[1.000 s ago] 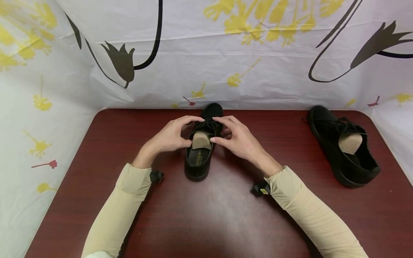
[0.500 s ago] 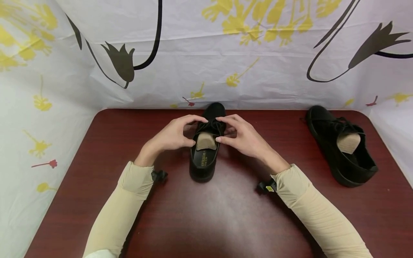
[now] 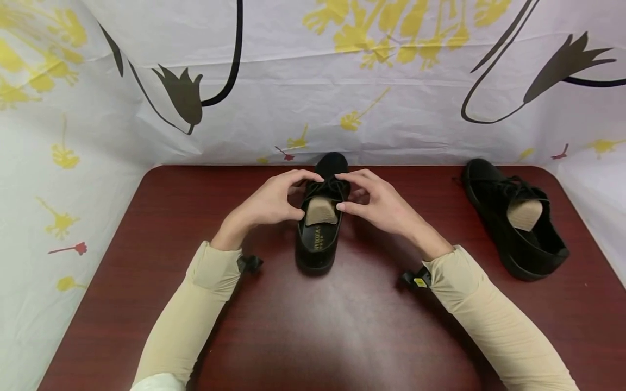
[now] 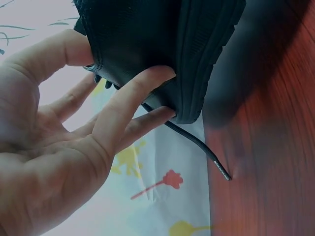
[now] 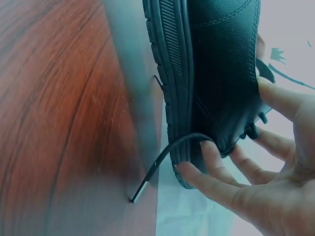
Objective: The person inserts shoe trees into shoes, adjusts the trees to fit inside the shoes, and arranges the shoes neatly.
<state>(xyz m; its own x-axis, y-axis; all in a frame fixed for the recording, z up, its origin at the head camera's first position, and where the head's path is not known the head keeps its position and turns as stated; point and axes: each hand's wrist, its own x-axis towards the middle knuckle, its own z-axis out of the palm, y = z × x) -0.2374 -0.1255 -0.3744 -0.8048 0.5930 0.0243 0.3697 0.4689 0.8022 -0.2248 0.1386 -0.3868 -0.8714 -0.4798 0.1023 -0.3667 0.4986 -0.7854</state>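
Note:
A black lace-up shoe (image 3: 315,255) stands on the table with its toe pointing away and its laces tied in a bow. A tan insert (image 3: 321,210) sits inside its opening. My left hand (image 3: 271,201) holds the left side, thumb at the collar and fingertips along the upper and sole edge. On the other side my right hand (image 3: 383,205) holds it the same way. Loose lace ends show in both wrist views: one lace (image 4: 197,142) hangs past my left fingers, another lace (image 5: 160,160) passes over my right fingertips.
A second black shoe (image 3: 518,233) with a tan insert lies at the right of the dark red table (image 3: 313,336), toe turned to the back left. A white patterned cloth (image 3: 274,125) rises behind the table's rear edge.
Both hands and the shoe between them have shifted to the right along the table. The shoe is now turned a little straighter. The second shoe stays in place.

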